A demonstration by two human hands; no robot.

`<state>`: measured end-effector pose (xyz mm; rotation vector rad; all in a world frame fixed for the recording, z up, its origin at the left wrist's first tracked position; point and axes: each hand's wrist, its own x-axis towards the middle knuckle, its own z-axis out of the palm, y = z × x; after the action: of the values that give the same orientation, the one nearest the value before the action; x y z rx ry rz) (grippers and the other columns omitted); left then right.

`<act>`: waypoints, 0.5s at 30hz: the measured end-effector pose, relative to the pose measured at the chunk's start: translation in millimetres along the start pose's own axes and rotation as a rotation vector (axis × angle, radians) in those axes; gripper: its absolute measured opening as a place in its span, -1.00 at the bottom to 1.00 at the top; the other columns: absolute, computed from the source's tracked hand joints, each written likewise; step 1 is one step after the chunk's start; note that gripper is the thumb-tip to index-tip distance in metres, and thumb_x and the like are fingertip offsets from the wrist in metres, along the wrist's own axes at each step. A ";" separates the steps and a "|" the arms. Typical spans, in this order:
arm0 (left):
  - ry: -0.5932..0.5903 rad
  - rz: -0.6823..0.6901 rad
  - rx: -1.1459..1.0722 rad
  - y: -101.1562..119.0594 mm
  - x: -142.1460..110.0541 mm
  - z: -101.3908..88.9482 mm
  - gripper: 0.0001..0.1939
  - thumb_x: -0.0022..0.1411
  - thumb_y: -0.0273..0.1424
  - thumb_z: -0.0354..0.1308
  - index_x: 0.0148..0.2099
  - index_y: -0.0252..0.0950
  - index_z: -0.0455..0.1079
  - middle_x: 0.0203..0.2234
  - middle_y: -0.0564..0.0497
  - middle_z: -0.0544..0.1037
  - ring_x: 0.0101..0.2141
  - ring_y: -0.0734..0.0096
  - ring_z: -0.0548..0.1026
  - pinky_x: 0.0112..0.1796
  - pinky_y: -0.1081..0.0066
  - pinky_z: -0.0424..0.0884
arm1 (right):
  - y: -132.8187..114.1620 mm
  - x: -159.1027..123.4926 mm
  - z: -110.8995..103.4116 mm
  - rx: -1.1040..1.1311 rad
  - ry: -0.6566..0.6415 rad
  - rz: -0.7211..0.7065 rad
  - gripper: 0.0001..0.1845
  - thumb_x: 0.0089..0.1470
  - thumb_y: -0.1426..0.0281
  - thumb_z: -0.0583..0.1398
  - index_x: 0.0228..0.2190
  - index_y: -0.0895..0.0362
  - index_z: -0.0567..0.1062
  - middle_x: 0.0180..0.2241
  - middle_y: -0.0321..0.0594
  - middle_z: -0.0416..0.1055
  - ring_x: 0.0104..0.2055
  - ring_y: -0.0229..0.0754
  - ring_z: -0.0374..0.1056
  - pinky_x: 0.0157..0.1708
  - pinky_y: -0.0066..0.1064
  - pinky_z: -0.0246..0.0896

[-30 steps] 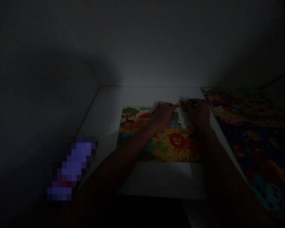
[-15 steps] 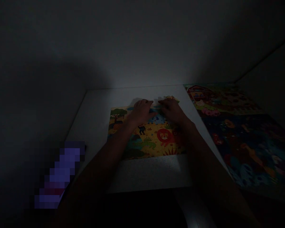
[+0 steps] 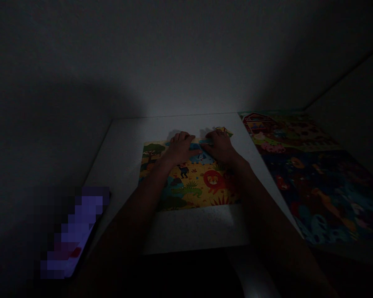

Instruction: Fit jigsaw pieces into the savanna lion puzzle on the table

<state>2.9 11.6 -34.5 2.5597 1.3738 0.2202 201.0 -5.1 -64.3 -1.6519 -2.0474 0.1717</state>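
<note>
A colourful animal jigsaw puzzle (image 3: 192,182) with a lion and a tree lies on a white table (image 3: 124,153) in a dim room. My left hand (image 3: 182,147) rests palm down on the puzzle's upper middle, fingers spread flat. My right hand (image 3: 220,145) lies beside it on the upper right part, fingers curled down onto the pieces. Between the two hands a blue strip of the puzzle (image 3: 205,142) shows. A loose puzzle piece (image 3: 224,131) sits just beyond my right hand's fingers.
Two more puzzle pictures lie to the right: a farm scene (image 3: 282,132) and a dark sea scene (image 3: 326,194). A blurred purple object (image 3: 74,231) lies at the table's left front corner. A wall stands close behind the table.
Both hands have drawn left from the puzzle's top right corner to its upper middle. The view has shifted a little to the right.
</note>
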 end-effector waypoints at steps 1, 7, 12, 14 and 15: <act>0.000 -0.001 -0.006 0.2 -0.3 -0.1 -0.41 0.29 -0.06 0.13 0.24 -0.27 0.28 0.11 -0.17 0.32 0.13 0.05 0.25 0.14 0.15 0.19 | 0.6 0.4 1.5 0.020 0.009 0.002 -0.60 0.05 0.16 0.22 -0.15 0.17 0.47 -0.10 0.10 0.43 0.07 0.25 0.25 0.14 0.13 0.05; 0.008 -0.002 -0.030 1.6 -1.0 -0.9 -0.44 0.30 -0.10 0.13 0.24 -0.26 0.28 0.10 -0.16 0.31 0.13 0.06 0.24 0.15 0.17 0.18 | 3.2 1.2 7.7 0.095 0.081 0.013 -0.65 0.03 0.16 0.23 -0.20 0.12 0.43 -0.15 0.05 0.43 0.02 0.24 0.25 0.11 0.15 0.06; -0.004 -0.004 -0.037 2.1 -0.5 -1.7 -0.42 0.27 -0.08 0.17 0.24 -0.25 0.28 0.10 -0.14 0.32 0.13 0.05 0.24 0.14 0.17 0.18 | -2.5 2.2 3.4 0.146 0.089 0.037 -0.65 0.02 0.16 0.22 -0.21 0.11 0.41 -0.17 0.03 0.43 -0.04 0.17 0.29 0.07 0.08 0.12; -0.008 -0.005 -0.037 1.9 0.1 -1.2 -0.42 0.27 -0.09 0.17 0.24 -0.24 0.27 0.10 -0.14 0.32 0.14 0.04 0.23 0.14 0.17 0.19 | -5.4 2.1 0.5 0.179 0.084 0.047 -0.66 0.03 0.18 0.21 -0.21 0.11 0.40 -0.17 0.03 0.44 -0.07 0.14 0.31 0.01 0.01 0.17; -0.006 -0.005 -0.036 1.7 0.4 -0.8 -0.42 0.27 -0.09 0.17 0.24 -0.24 0.27 0.10 -0.14 0.32 0.14 0.04 0.23 0.14 0.16 0.19 | -6.8 1.9 -1.0 0.195 0.080 0.052 -0.67 0.03 0.19 0.21 -0.20 0.11 0.39 -0.17 0.03 0.44 -0.09 0.12 0.31 -0.02 -0.02 0.19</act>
<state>4.4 11.1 -33.3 2.5252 1.3616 0.2333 195.3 -5.2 -60.2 -1.5674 -1.8666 0.3082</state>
